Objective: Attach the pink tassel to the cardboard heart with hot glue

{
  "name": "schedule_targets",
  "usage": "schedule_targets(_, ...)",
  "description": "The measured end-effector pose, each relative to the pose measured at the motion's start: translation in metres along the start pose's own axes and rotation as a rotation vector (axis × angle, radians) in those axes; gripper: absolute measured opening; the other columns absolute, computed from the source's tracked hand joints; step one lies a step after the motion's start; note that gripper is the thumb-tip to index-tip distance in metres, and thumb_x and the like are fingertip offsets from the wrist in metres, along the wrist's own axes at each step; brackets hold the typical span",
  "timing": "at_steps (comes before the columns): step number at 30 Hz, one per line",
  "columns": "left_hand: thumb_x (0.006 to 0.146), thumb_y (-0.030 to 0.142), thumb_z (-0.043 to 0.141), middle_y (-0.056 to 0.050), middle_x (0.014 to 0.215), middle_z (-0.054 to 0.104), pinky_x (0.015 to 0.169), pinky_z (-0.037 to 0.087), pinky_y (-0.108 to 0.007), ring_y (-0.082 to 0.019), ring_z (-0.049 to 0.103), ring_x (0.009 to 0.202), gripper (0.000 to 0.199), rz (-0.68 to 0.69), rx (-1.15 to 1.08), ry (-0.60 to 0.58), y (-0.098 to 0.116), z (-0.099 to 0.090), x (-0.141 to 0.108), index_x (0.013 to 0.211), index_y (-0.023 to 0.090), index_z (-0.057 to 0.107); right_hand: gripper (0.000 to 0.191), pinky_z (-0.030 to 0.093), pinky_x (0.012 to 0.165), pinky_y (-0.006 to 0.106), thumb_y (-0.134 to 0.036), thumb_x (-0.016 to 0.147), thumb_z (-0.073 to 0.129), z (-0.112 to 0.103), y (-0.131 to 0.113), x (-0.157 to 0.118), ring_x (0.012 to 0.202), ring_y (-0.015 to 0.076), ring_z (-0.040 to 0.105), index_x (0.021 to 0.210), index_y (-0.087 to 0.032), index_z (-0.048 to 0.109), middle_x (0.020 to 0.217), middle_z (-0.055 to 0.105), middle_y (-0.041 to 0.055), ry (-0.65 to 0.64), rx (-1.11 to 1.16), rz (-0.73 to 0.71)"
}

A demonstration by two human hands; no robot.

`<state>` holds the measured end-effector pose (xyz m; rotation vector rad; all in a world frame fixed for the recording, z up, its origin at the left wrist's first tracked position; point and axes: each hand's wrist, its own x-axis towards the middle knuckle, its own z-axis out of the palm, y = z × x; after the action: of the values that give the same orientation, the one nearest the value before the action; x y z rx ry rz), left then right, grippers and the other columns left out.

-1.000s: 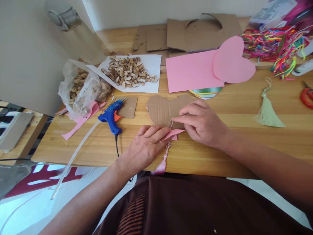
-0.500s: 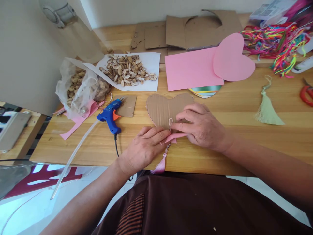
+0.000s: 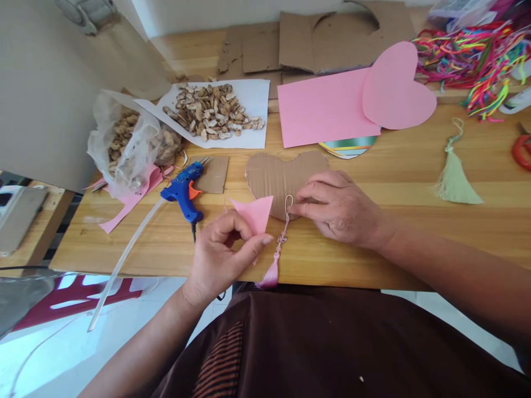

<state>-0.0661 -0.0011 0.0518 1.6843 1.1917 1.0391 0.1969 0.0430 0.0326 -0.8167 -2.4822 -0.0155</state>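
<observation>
My left hand (image 3: 224,249) pinches a small pink paper scrap (image 3: 258,214) above the table, just left of the tassel. My right hand (image 3: 342,210) rests over the lower right of a cardboard heart (image 3: 274,174), its fingertips closed at the white cord loop (image 3: 289,203) of a pink tassel (image 3: 271,273). The loop lies on the heart's lower tip, and the tassel hangs down toward the table's front edge. Part of the heart is hidden under my right hand.
A blue glue gun (image 3: 182,193) lies left of the heart. Behind are peanut shells (image 3: 215,110) on white paper, a bag of peanuts (image 3: 124,138), pink paper (image 3: 319,108) and a pink heart (image 3: 398,88). At right are a pale green tassel (image 3: 456,179), colourful cords (image 3: 460,58) and red-handled scissors (image 3: 523,152).
My left hand has moved left and lifted the pink scrap off the tassel cord, uncovering the cord and its beads. My right hand has stayed by the loop.
</observation>
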Motion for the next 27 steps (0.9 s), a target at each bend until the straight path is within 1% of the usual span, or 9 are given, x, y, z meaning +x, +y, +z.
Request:
schedule_targets(3, 0.085, 0.021, 0.078, 0.006, 0.068, 0.06, 0.056, 0.048, -0.022, -0.009, 0.059, 0.057, 0.018, -0.128, -0.106, 0.022, -0.011, 0.001, -0.001, 0.094, 0.022, 0.063, 0.026, 0.048, 0.09, 0.042, -0.01, 0.093, 0.058, 0.001, 0.001, 0.004, 0.1, 0.0239, 0.058, 0.105, -0.022, 0.079, 0.101, 0.076, 0.0064, 0.031, 0.043, 0.036)
schedule_targets(5, 0.089, 0.023, 0.073, 0.004, 0.079, 0.064, 0.061, 0.054, -0.025, -0.012, 0.064, 0.063, 0.042, -0.173, -0.129, -0.025, -0.017, -0.001, -0.002, 0.129, 0.024, 0.058, 0.026, 0.049, 0.088, 0.043, -0.01, 0.091, 0.059, 0.0, 0.002, 0.007, 0.096, 0.0243, 0.059, 0.104, -0.021, 0.079, 0.098, 0.076, 0.0077, 0.06, 0.07, 0.076)
schedule_targets(7, 0.093, 0.023, 0.067, 0.0, 0.089, 0.068, 0.063, 0.057, -0.027, -0.012, 0.065, 0.068, 0.055, -0.155, -0.053, -0.061, -0.02, -0.006, -0.003, 0.145, 0.026, 0.05, 0.025, 0.049, 0.087, 0.044, -0.01, 0.088, 0.06, -0.001, 0.002, 0.01, 0.093, 0.0252, 0.06, 0.101, -0.02, 0.079, 0.095, 0.076, 0.0087, 0.075, 0.101, 0.141)
schedule_targets(12, 0.098, 0.019, 0.059, -0.004, 0.095, 0.067, 0.077, 0.059, -0.031, -0.016, 0.065, 0.085, 0.027, 0.111, 0.385, -0.117, -0.015, -0.018, -0.001, 0.12, 0.023, 0.073, 0.009, 0.045, 0.082, 0.041, -0.018, 0.087, 0.067, -0.003, -0.003, 0.019, 0.074, 0.0204, 0.06, 0.084, -0.02, 0.075, 0.078, 0.072, 0.0049, 0.01, 0.174, 0.346)
schedule_targets(15, 0.098, 0.019, 0.057, -0.006, 0.101, 0.068, 0.083, 0.058, -0.031, -0.018, 0.067, 0.094, 0.025, 0.242, 0.607, -0.168, -0.012, -0.017, 0.0, 0.116, 0.02, 0.075, 0.011, 0.043, 0.08, 0.038, -0.025, 0.086, 0.073, -0.001, -0.007, 0.025, 0.068, 0.0176, 0.058, 0.077, -0.019, 0.07, 0.07, 0.069, 0.0021, -0.023, 0.209, 0.458)
schedule_targets(18, 0.1, 0.024, 0.057, -0.006, 0.092, 0.071, 0.078, 0.057, -0.032, -0.02, 0.069, 0.087, 0.022, 0.282, 0.796, -0.169, -0.012, -0.016, -0.001, 0.109, 0.019, 0.076, 0.015, 0.042, 0.078, 0.037, -0.029, 0.083, 0.078, 0.002, -0.009, 0.03, 0.067, 0.0173, 0.058, 0.074, -0.02, 0.069, 0.068, 0.069, 0.0012, -0.048, 0.248, 0.548)
schedule_targets(21, 0.1, 0.035, 0.059, -0.004, 0.083, 0.074, 0.065, 0.053, -0.03, -0.019, 0.069, 0.073, 0.023, 0.232, 0.841, -0.17, -0.013, -0.018, -0.003, 0.105, 0.02, 0.077, 0.015, 0.041, 0.072, 0.035, -0.025, 0.081, 0.079, 0.004, -0.011, 0.035, 0.069, 0.0182, 0.057, 0.07, -0.021, 0.069, 0.066, 0.069, 0.001, -0.066, 0.261, 0.615)
schedule_targets(24, 0.098, 0.045, 0.064, -0.002, 0.07, 0.072, 0.049, 0.041, -0.03, -0.019, 0.063, 0.057, 0.032, 0.207, 1.007, -0.074, -0.016, -0.02, -0.004, 0.119, 0.023, 0.075, 0.016, 0.04, 0.067, 0.033, -0.02, 0.081, 0.075, 0.005, -0.011, 0.038, 0.064, 0.0165, 0.056, 0.067, -0.021, 0.069, 0.063, 0.068, 0.0002, -0.072, 0.284, 0.658)
schedule_targets(27, 0.096, 0.042, 0.067, -0.004, 0.071, 0.07, 0.055, 0.042, -0.031, -0.021, 0.065, 0.064, 0.031, 0.341, 1.123, 0.079, -0.018, -0.017, -0.002, 0.119, 0.022, 0.074, 0.016, 0.041, 0.065, 0.033, -0.024, 0.08, 0.077, 0.005, -0.012, 0.039, 0.058, 0.0144, 0.055, 0.067, -0.021, 0.07, 0.06, 0.067, -0.0012, -0.074, 0.332, 0.7)
